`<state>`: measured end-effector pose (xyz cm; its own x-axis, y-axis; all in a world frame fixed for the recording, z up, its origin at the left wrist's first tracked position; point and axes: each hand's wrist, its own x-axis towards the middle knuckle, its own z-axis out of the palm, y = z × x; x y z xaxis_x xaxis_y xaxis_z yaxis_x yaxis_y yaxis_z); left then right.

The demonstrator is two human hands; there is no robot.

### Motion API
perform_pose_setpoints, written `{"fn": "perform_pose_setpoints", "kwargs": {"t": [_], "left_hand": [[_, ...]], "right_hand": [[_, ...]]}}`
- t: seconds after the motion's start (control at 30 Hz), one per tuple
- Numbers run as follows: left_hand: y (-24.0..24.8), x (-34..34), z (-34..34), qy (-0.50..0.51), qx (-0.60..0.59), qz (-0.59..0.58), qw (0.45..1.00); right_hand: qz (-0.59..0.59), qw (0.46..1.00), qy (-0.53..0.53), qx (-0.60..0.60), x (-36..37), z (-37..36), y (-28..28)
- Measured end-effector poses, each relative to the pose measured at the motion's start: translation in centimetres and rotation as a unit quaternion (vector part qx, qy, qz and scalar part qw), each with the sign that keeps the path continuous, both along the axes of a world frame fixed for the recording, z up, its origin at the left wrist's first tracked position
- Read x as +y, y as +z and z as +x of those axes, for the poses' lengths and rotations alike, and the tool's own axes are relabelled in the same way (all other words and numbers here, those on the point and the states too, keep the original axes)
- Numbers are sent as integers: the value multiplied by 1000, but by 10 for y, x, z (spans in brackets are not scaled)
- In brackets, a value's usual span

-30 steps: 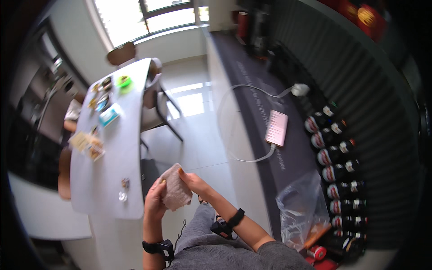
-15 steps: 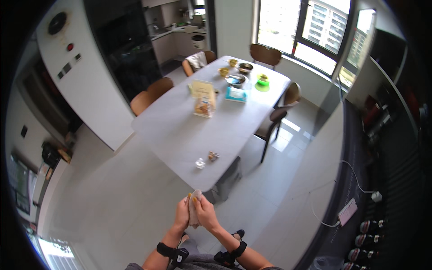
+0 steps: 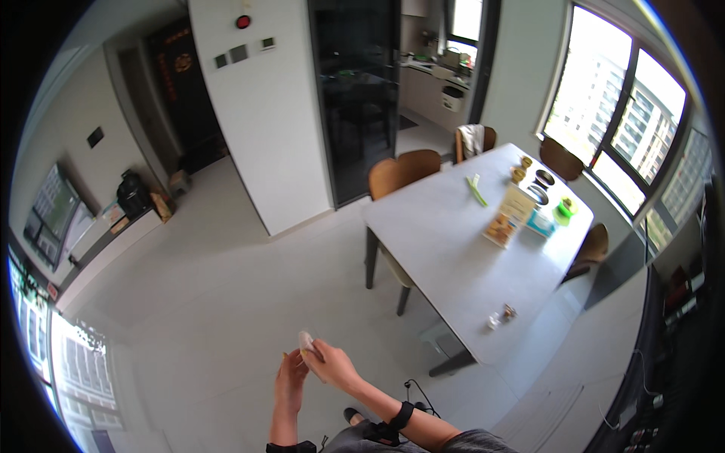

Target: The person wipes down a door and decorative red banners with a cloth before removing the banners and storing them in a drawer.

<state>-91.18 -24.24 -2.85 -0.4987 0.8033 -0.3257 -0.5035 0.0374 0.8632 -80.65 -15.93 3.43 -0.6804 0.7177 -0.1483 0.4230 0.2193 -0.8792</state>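
Low in the head view my two hands meet above my lap. My right hand (image 3: pixel 331 364) pinches a small pale folded piece (image 3: pixel 306 340), which pokes up above its fingers. My left hand (image 3: pixel 289 377) stands upright beside it, fingertips against the piece's left side. What the piece is made of is too small to tell; it looks like cloth or paper. Both wrists wear dark bands. My knees and a dark shoe (image 3: pixel 353 414) show below the hands.
A long white dining table (image 3: pixel 453 272) stands to the right with a snack box (image 3: pixel 507 219), bowls, a green item and small jars (image 3: pixel 501 317) on it. Brown chairs (image 3: pixel 404 172) surround it. White wall, black glass door (image 3: pixel 355 90), pale tiled floor (image 3: pixel 211 302), windows right.
My view has swung left, from the shelf wall and cables to the table and entry wall. The pale piece went from a wide sheet between both hands to a small folded lump.
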Motion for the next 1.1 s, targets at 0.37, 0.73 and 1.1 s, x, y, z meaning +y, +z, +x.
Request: {"fn": "perform_pose_setpoints", "kwargs": {"t": [0.37, 0.73, 1.1], "left_hand": [[18, 69, -272, 173, -204, 220, 938], [31, 225, -563, 252, 155, 44, 954], [-32, 334, -930, 203, 381, -108, 895]], "right_hand": [[16, 978, 92, 188, 87, -316, -56], [-448, 834, 153, 283, 208, -653, -9], [-684, 663, 133, 275, 331, -1038, -103]]}}
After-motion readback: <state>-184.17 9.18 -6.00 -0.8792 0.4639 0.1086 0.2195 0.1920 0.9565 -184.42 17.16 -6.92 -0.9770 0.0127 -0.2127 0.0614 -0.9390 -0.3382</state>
